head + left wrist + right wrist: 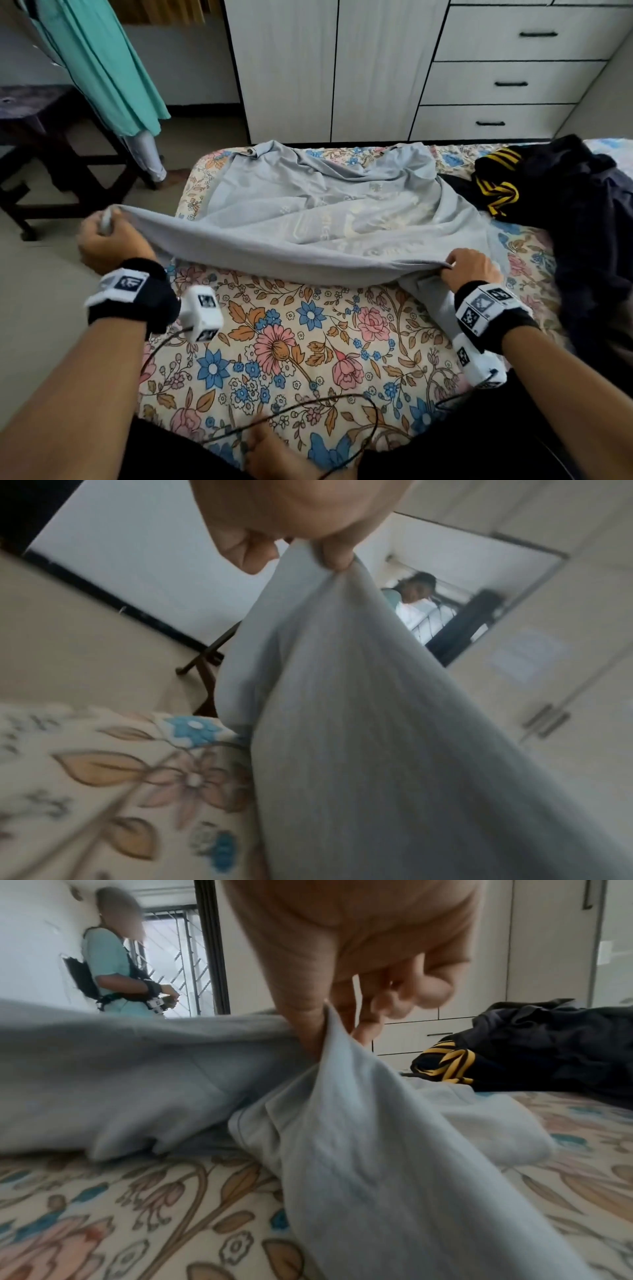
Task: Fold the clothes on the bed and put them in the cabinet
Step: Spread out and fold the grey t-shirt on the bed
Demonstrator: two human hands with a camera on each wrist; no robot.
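1. Bare floral bedsheet is left open near the viewer, crossed only by a black cable.
2. The middle is covered by the grey garment.
3. The right side is blocked by a dark clothes heap.
4. The far edge is closed off by the white cabinet.

Pale grey garment lies rumpled on the bed, dark clothes beside it.

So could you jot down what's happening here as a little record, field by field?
activity: folding a light grey garment on the bed
left hand: grips one end of the near edge, lifted
right hand: pinches the other end, low over the bed
waiting: dark clothes with yellow stripes, on the bed to the right
cabinet: behind the bed, doors shut
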